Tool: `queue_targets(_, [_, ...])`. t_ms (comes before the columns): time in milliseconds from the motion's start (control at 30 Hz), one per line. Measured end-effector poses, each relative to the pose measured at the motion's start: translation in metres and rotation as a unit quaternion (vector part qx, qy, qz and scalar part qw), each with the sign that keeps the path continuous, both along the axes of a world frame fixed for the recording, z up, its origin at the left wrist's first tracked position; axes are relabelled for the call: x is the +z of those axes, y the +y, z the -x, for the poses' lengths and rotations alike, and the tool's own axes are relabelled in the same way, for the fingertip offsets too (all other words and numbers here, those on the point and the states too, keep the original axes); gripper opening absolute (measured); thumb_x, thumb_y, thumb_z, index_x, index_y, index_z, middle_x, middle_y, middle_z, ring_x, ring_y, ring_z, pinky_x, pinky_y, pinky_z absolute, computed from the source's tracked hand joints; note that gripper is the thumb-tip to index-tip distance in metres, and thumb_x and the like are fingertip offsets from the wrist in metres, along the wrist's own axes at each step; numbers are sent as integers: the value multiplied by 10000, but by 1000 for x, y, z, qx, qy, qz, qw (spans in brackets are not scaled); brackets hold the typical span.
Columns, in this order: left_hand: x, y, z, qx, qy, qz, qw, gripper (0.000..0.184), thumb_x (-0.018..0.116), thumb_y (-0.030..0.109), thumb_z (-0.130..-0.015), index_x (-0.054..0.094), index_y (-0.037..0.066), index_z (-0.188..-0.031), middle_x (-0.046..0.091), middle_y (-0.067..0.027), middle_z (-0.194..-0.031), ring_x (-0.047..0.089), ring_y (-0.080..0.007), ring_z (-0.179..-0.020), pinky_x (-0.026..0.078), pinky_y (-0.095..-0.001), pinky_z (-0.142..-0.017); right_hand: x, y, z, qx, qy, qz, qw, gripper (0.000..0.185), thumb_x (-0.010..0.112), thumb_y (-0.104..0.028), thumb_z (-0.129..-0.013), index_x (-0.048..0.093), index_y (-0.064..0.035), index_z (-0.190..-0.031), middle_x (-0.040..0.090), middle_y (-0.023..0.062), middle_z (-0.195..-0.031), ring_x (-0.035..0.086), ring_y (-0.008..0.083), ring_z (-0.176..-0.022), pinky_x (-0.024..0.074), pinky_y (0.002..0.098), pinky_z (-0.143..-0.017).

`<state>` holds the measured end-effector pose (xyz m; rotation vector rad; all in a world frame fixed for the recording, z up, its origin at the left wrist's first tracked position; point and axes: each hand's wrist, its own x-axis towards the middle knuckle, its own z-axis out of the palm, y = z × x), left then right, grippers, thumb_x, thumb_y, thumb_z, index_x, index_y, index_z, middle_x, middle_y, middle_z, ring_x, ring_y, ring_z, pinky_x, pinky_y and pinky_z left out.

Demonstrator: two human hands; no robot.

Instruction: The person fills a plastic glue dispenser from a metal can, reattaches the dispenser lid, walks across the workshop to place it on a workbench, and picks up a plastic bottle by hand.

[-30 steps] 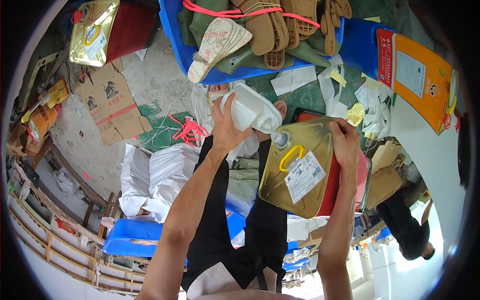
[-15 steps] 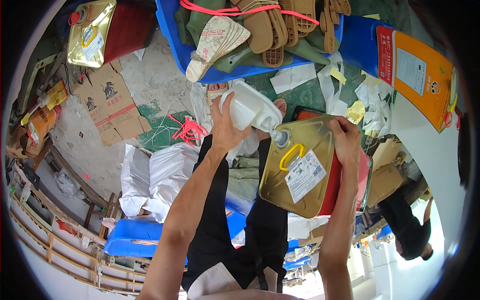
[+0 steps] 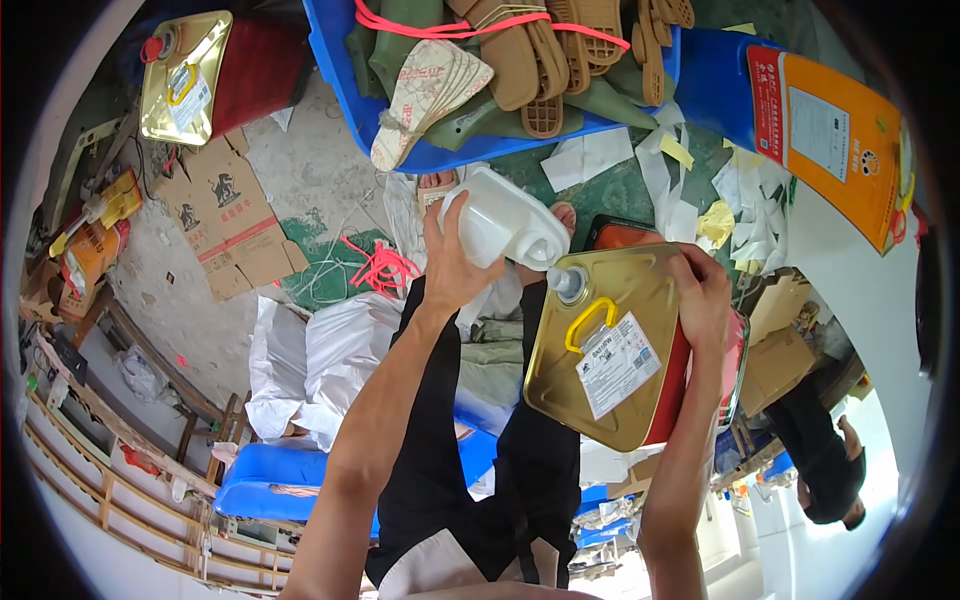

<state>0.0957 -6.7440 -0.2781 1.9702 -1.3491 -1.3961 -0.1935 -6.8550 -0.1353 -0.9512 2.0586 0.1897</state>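
My left hand [image 3: 455, 260] is closed on a white translucent plastic bottle [image 3: 495, 215], whose mouth points down and right. Just beside that mouth is the grey spout [image 3: 568, 284] of a large tin can [image 3: 570, 375] with a gold top, red sides, a yellow handle [image 3: 590, 325] and a white label. A narrow gap shows between bottle and spout. My right hand [image 3: 703, 290] grips the can by its upper right edge; the can is tilted. Whether liquid is flowing cannot be made out.
A blue bin [image 3: 350, 110] holds soles and green shapes. Another gold-topped can [image 3: 185, 80], flattened cardboard [image 3: 225, 215], pink cord [image 3: 382, 266], white sacks [image 3: 350, 350] and an orange container [image 3: 845, 140] surround me. A person in black [image 3: 822, 450] is at the right.
The can has moved slightly down and right with my right hand, and its spout has parted from the bottle's mouth. My left hand still holds the bottle in nearly the same place.
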Motion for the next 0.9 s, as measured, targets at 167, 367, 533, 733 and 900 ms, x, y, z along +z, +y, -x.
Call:
queue_targets(167, [-1,5,2,-15,-26,16,999,1050,865,115,-615,314,142,-1508,302,-287,-1418,354,-513,-1334,407,-547,-1089,-1,0,-4,-4,9,-10,1000,420,676,-302,-831,736,-14,-1131,754,182,-980,722,261,-921,532,350,-870])
queue_targets(367, [1,7,4,-9,-21,14,1000,1050,869,110,-609,322,131,-1504,307,-288,-1413,359,-516,-1325,392,-547,-1097,-8,-6,-6,20,34,-18,999,476,683,-379,-808,741,-13,-1106,747,199,-964,721,296,-916,534,365,-868])
queue_targets(533, [1,5,2,-10,-29,9,999,1051,872,106,-604,331,137,-1504,309,-291,-1411,363,-516,-1321,403,-546,-1086,-12,-3,-1,18,35,-28,999,482,680,-382,-808,739,-16,-1115,744,201,-984,716,299,-929,528,364,-881])
queue_targets(733, [-2,2,1,-9,-23,9,1000,1058,875,114,-599,332,154,-1506,301,-297,-1420,358,-522,-1330,410,-546,-1083,-12,-4,-1,23,28,-30,999,462,674,-363,-824,735,-22,-1130,746,193,-997,715,283,-934,523,356,-891])
queue_targets(900, [-4,4,0,-3,-18,-1,1000,1061,870,111,-605,320,156,-1510,294,-300,-1425,350,-525,-1339,409,-546,-1088,-10,0,1,19,16,-16,1000,442,668,-342,-841,731,-25,-1143,746,186,-985,714,280,-924,524,357,-886])
